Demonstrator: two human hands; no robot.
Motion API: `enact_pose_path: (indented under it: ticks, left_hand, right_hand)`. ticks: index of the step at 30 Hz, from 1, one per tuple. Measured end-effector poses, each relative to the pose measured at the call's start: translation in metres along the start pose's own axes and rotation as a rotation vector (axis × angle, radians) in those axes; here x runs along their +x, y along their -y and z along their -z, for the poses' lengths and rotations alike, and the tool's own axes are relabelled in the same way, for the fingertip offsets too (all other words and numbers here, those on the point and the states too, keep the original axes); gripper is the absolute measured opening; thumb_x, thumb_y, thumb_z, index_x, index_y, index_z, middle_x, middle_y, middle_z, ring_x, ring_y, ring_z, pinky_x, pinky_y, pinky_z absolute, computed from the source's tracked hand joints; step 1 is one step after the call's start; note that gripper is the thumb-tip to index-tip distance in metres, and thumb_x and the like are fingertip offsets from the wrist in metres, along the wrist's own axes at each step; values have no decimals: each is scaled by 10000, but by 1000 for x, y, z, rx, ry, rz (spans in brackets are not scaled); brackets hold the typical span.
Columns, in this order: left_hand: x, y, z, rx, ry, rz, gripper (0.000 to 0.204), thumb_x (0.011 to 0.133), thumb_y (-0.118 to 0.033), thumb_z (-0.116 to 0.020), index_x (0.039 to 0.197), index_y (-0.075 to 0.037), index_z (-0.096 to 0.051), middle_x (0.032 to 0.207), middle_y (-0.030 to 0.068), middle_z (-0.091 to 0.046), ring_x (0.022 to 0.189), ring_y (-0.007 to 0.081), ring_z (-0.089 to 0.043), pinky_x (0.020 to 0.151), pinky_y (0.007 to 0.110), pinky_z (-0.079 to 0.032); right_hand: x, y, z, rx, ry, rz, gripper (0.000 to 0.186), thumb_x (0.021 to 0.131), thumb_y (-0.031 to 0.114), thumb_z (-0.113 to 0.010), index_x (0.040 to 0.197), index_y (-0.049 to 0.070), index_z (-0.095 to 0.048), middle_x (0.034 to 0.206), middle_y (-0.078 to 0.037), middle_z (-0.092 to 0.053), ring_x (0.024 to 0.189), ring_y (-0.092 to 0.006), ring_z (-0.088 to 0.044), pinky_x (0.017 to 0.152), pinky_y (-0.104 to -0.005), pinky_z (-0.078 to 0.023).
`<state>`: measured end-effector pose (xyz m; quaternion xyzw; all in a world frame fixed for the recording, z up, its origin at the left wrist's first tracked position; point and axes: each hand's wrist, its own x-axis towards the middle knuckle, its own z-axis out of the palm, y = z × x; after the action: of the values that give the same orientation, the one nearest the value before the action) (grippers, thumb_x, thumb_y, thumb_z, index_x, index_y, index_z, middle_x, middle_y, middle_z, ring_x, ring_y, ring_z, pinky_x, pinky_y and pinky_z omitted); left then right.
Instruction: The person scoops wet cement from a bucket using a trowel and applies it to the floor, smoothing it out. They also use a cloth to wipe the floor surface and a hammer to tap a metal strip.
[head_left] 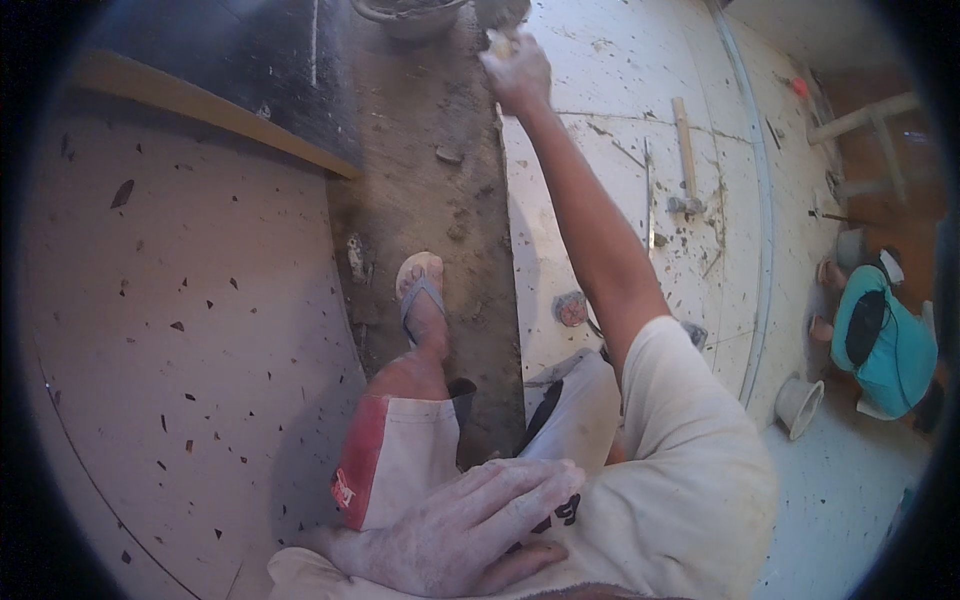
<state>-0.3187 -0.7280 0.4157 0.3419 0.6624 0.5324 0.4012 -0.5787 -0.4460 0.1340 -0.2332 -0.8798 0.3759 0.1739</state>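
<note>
My right hand [520, 75], at the end of an outstretched arm, is closed round the pale handle of a trowel [503, 12]. Its grey blade lies at the top edge of the view and is partly cut off. Just left of it stands a basin [415, 22] with grey mortar inside, also cut off by the edge. My left hand [470, 520], coated in pale dust, rests against my body near my lap with its fingers stretched out and nothing in it. Below the basin runs a bare strip of rough brown-grey floor [400, 215], where my sandalled foot is planted.
Speckled pinkish slabs [180, 330] lie left, beneath a dark panel [230, 60]. On the white tiles at right are a hammer [685, 165], a long thin rod [649, 200], debris and a pale straight strip [765, 220]. A person in teal [885, 330] crouches far right near a bucket [799, 406].
</note>
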Motion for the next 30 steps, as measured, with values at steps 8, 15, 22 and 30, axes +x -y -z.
enact_pose_path:
  ticks: [8, 15, 22, 30]
  left_hand:
    - [-3, 15, -21, -19, 111, -125, 687, 801, -165, -787, 1377, 17, -460, 1260, 207, -566, 1103, 337, -619, 919, 376, -523]
    - [-8, 19, -30, -39, 129, -144, 667, 838, -196, -745, 1384, 30, -434, 1301, 191, -547, 1154, 325, -586, 944, 370, -506]
    - [-4, 19, -31, -35, 144, -158, 654, 775, -192, -814, 1307, 51, -522, 1242, 216, -597, 1113, 330, -619, 931, 368, -516]
    - [0, 14, -35, 30, 185, -160, 658, 758, -225, -828, 1275, 69, -547, 1215, 229, -612, 1085, 324, -634, 914, 365, -522]
  right_hand:
    - [-130, -103, 21, -137, 191, -425, 465, 782, 298, -686, 1136, 8, -601, 1083, -257, -645, 1040, -389, -631, 915, -458, -495]
    - [-163, -91, -16, -195, 342, -159, 450, 786, 304, -701, 1124, 19, -618, 1065, -239, -664, 1033, -373, -638, 924, -443, -492]
    - [-211, -75, -23, -18, 358, -343, 452, 766, 284, -688, 1123, 15, -618, 1082, -223, -661, 1056, -376, -625, 938, -437, -485]
    - [-275, -92, -34, 6, 509, -255, 488, 798, 301, -649, 1195, 20, -601, 1175, -220, -629, 1138, -350, -587, 991, -415, -459]
